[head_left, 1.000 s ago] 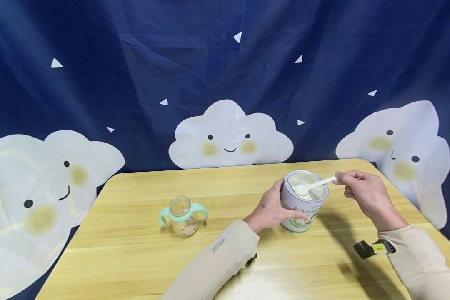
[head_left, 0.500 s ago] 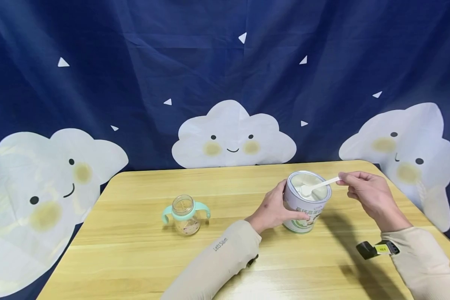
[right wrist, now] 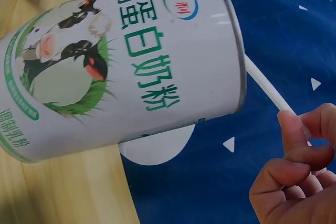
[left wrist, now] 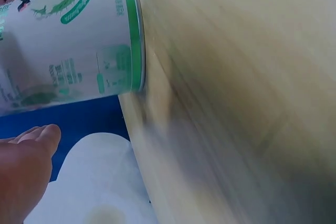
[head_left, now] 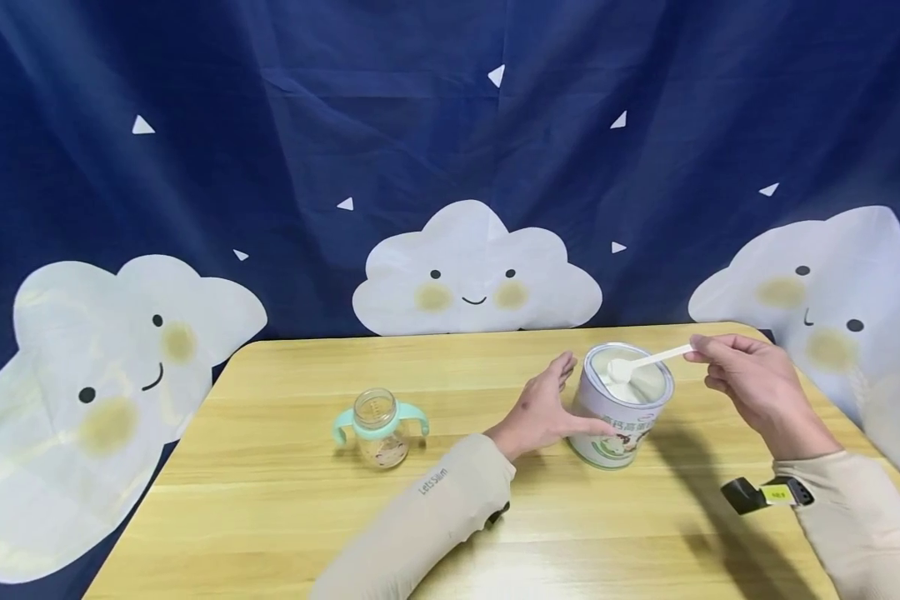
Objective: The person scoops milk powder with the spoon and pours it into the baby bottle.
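A white and green milk powder can (head_left: 624, 418) with a cow picture stands uncovered on the table, pale powder showing inside. My left hand (head_left: 534, 414) is at its left side with the fingers extended. In the left wrist view those fingers (left wrist: 32, 148) stand apart from the can's wall, while the thumb lies across the can's front in the head view. Between thumb and forefinger my right hand (head_left: 753, 390) pinches the handle of a white scoop (head_left: 619, 371). The scoop's bowl is over the can's opening, holding white powder. From the right wrist, only the scoop's handle (right wrist: 266, 85) shows past the rim.
A clear baby bottle (head_left: 382, 442) with mint-green handles stands upright and uncapped on the wooden table (head_left: 285, 517), left of my left hand. Behind the table's far edge hangs a dark blue curtain (head_left: 390, 125) with cloud prints.
My left fingers have come off the can's side and spread away from it. The scoop has risen slightly from the powder in my right hand. The head view has shifted a little.
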`<control>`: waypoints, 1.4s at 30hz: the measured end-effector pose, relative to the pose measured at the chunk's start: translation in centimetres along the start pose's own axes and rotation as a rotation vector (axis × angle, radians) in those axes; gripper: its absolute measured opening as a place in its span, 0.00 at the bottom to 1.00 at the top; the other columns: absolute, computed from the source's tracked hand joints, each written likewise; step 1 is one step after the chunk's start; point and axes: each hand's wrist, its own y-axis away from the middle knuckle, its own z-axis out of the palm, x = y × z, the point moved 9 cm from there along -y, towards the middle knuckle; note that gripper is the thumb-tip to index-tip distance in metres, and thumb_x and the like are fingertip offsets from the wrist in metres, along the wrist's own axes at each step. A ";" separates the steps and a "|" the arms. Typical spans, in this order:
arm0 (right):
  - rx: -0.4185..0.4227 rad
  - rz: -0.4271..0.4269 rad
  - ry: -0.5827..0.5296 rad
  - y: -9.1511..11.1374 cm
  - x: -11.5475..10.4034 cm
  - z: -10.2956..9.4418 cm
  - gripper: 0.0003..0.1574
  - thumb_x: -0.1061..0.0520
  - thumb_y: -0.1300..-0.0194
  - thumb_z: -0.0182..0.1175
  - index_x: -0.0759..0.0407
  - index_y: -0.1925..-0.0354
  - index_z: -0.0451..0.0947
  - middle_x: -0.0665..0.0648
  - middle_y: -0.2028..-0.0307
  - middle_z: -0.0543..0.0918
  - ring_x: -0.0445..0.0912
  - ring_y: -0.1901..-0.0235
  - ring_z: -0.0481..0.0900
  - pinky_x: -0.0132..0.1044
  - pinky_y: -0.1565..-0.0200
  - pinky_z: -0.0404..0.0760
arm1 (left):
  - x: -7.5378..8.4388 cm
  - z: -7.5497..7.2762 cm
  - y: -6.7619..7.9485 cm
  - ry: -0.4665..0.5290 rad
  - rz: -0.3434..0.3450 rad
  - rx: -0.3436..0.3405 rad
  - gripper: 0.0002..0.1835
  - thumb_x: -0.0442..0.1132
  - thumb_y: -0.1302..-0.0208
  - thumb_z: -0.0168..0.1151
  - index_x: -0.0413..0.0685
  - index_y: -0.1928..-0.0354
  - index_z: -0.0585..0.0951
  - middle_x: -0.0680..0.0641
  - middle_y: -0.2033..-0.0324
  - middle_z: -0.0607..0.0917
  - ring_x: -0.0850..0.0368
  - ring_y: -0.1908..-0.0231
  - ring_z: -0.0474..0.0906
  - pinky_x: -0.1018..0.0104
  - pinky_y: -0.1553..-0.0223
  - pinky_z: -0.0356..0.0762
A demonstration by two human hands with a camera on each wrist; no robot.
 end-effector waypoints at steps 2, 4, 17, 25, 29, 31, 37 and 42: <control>-0.004 -0.006 -0.008 0.0 -0.2 0.0 0.15 0.65 0.31 0.61 0.56 0.74 0.86 0.48 0.76 0.87 0.35 0.80 0.71 0.25 0.76 0.76 | 0.0 -0.2 0.0 0.017 -0.010 0.001 0.62 0.47 0.56 0.84 0.46 0.22 0.55 0.49 0.26 0.62 0.57 0.29 0.61 0.67 0.31 0.63; -0.006 -0.012 -0.018 0.0 -0.4 0.0 0.15 0.65 0.31 0.61 0.56 0.74 0.86 0.48 0.76 0.87 0.36 0.80 0.71 0.25 0.76 0.76 | -0.1 -0.5 0.1 0.027 -0.016 0.005 0.62 0.46 0.57 0.85 0.46 0.22 0.55 0.48 0.26 0.62 0.57 0.29 0.60 0.68 0.31 0.62; -0.052 -0.044 -0.082 0.0 -1.3 1.2 0.17 0.67 0.30 0.58 0.58 0.73 0.87 0.50 0.75 0.86 0.36 0.81 0.71 0.25 0.78 0.74 | -0.7 -3.6 1.3 0.017 -0.060 -0.012 0.60 0.46 0.55 0.84 0.46 0.23 0.56 0.48 0.26 0.62 0.53 0.28 0.60 0.65 0.30 0.61; -0.058 -0.034 -0.073 -0.1 -1.4 2.7 0.15 0.65 0.31 0.62 0.58 0.75 0.85 0.48 0.74 0.86 0.36 0.81 0.71 0.25 0.77 0.75 | -0.7 -6.0 2.2 0.012 -0.049 -0.004 0.58 0.44 0.54 0.83 0.45 0.23 0.57 0.49 0.26 0.63 0.51 0.29 0.61 0.62 0.30 0.63; -0.058 -0.027 -0.072 -0.1 -1.3 3.5 0.15 0.64 0.31 0.62 0.58 0.76 0.84 0.48 0.75 0.85 0.36 0.81 0.71 0.25 0.76 0.75 | -0.7 -6.9 2.6 0.019 -0.055 0.004 0.57 0.46 0.54 0.83 0.45 0.24 0.59 0.49 0.26 0.64 0.51 0.29 0.61 0.61 0.30 0.63; -0.061 -0.025 -0.066 -0.1 -1.3 4.0 0.14 0.64 0.31 0.63 0.57 0.76 0.84 0.48 0.75 0.85 0.36 0.81 0.71 0.25 0.76 0.76 | -0.7 -7.4 2.8 0.025 -0.064 0.005 0.57 0.46 0.54 0.83 0.45 0.24 0.59 0.50 0.27 0.64 0.51 0.28 0.61 0.61 0.30 0.63; -0.064 -0.020 -0.050 -0.3 -1.4 5.1 0.13 0.63 0.31 0.63 0.56 0.75 0.84 0.48 0.76 0.85 0.37 0.80 0.71 0.25 0.75 0.77 | -0.4 -8.9 3.6 0.057 -0.061 0.001 0.57 0.43 0.54 0.83 0.45 0.24 0.59 0.47 0.27 0.64 0.52 0.28 0.60 0.63 0.30 0.62; -0.069 -0.027 -0.064 -0.5 -1.6 6.4 0.14 0.64 0.32 0.63 0.56 0.75 0.84 0.49 0.77 0.85 0.37 0.81 0.70 0.25 0.78 0.73 | -0.2 -10.3 4.1 0.053 -0.061 0.008 0.56 0.44 0.53 0.83 0.46 0.24 0.59 0.47 0.27 0.65 0.52 0.28 0.60 0.64 0.30 0.62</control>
